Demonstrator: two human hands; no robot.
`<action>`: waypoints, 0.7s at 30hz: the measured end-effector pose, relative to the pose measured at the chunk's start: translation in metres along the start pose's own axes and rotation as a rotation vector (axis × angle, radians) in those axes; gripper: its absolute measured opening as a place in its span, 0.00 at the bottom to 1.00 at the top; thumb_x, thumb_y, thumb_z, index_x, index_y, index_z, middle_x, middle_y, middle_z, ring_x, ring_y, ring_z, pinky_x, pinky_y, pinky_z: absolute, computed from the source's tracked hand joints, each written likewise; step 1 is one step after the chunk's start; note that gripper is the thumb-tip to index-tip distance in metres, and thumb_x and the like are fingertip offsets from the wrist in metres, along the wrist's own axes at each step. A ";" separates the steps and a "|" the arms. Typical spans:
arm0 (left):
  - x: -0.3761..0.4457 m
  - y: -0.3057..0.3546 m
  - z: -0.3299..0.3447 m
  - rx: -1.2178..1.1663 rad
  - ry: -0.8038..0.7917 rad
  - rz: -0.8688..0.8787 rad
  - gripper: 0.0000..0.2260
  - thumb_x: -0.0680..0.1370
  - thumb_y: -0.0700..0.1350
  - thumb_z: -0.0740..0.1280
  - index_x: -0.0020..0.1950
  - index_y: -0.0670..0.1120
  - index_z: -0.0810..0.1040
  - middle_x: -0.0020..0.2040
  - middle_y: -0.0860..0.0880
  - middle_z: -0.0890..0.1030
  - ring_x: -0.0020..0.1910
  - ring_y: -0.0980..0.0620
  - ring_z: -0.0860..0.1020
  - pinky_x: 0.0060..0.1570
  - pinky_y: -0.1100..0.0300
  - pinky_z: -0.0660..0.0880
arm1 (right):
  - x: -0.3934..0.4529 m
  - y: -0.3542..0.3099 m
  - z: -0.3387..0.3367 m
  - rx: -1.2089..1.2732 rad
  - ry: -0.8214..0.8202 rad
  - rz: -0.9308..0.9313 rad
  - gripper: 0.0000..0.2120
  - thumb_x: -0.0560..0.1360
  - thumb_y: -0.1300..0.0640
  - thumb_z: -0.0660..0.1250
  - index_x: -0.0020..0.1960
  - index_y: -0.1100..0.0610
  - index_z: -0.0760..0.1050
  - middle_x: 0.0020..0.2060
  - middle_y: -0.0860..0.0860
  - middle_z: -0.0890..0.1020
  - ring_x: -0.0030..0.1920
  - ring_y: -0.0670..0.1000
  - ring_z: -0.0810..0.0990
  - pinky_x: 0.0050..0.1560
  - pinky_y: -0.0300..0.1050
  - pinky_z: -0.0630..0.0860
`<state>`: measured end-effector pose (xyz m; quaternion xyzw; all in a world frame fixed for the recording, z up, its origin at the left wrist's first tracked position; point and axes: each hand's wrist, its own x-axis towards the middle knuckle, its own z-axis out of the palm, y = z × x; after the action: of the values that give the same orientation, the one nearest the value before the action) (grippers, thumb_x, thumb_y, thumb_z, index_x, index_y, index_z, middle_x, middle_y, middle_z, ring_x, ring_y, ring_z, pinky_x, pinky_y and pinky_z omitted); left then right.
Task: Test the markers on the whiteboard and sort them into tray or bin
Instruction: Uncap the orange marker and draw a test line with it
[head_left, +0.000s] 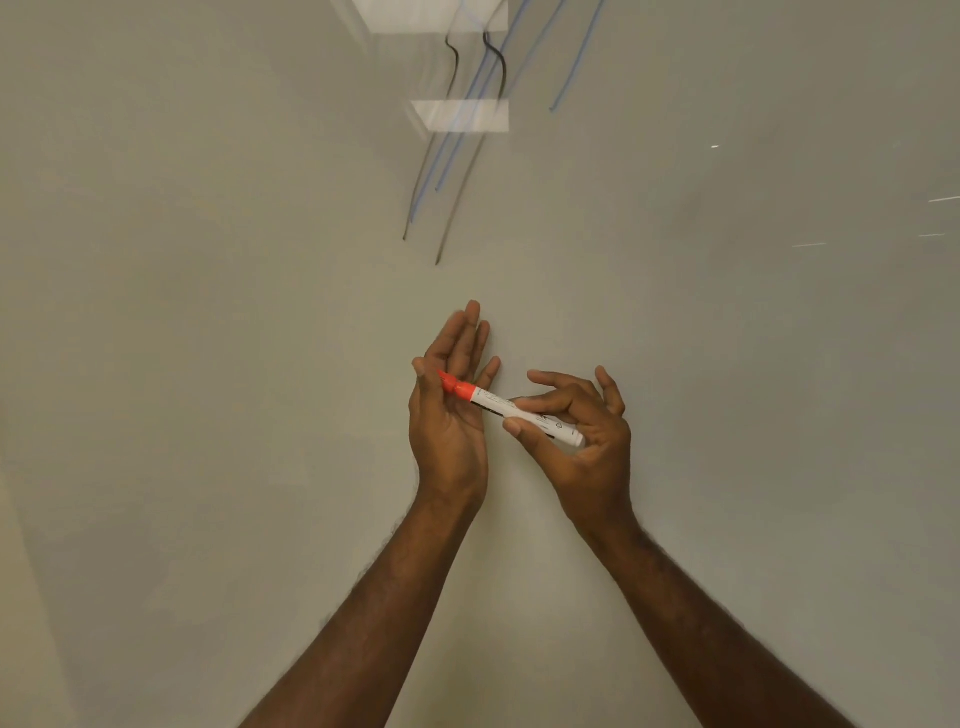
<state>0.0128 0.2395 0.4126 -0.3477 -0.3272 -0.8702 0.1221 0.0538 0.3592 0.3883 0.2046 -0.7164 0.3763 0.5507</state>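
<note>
Overhead, whiteboard (208, 312) (glossy), blue strokes (467, 114), black strokes (452, 208)

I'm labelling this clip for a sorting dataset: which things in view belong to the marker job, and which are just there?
Job:
- orange marker, uncapped
- right hand gripping its barrel
- left hand, open at the tip
- whiteboard
- blue and dark test strokes

Just there:
- light reflections on the board

I can read no text here. The marker (511, 411) carries dark print and a small shield-like symbol on its white barrel, just beside my right hand's (582, 421) fingertips, too small and blurred to make out. The whiteboard (208, 312) above my hands shows only strokes, no letters.
</note>
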 end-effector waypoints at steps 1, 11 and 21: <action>-0.003 0.000 0.003 0.009 0.002 0.000 0.26 0.84 0.55 0.48 0.72 0.41 0.71 0.73 0.43 0.74 0.73 0.44 0.72 0.73 0.39 0.66 | 0.001 -0.001 0.000 -0.001 0.008 0.001 0.10 0.72 0.43 0.73 0.49 0.46 0.79 0.54 0.33 0.79 0.58 0.39 0.80 0.76 0.63 0.61; -0.020 0.000 0.033 -0.197 -0.078 -0.025 0.19 0.85 0.53 0.51 0.48 0.40 0.73 0.70 0.35 0.75 0.74 0.42 0.71 0.70 0.41 0.70 | 0.017 -0.022 -0.015 0.343 0.044 0.224 0.05 0.75 0.58 0.72 0.42 0.59 0.82 0.33 0.53 0.85 0.40 0.56 0.84 0.52 0.49 0.81; -0.030 0.009 0.040 0.295 -0.291 0.020 0.19 0.85 0.50 0.52 0.58 0.41 0.78 0.68 0.43 0.79 0.68 0.46 0.77 0.62 0.41 0.77 | 0.021 -0.034 -0.071 0.458 -0.101 0.422 0.06 0.78 0.59 0.69 0.45 0.61 0.82 0.34 0.57 0.85 0.40 0.52 0.84 0.55 0.37 0.75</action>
<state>0.0593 0.2585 0.4181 -0.4514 -0.4616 -0.7522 0.1318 0.1163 0.3953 0.4269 0.1884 -0.6660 0.6233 0.3639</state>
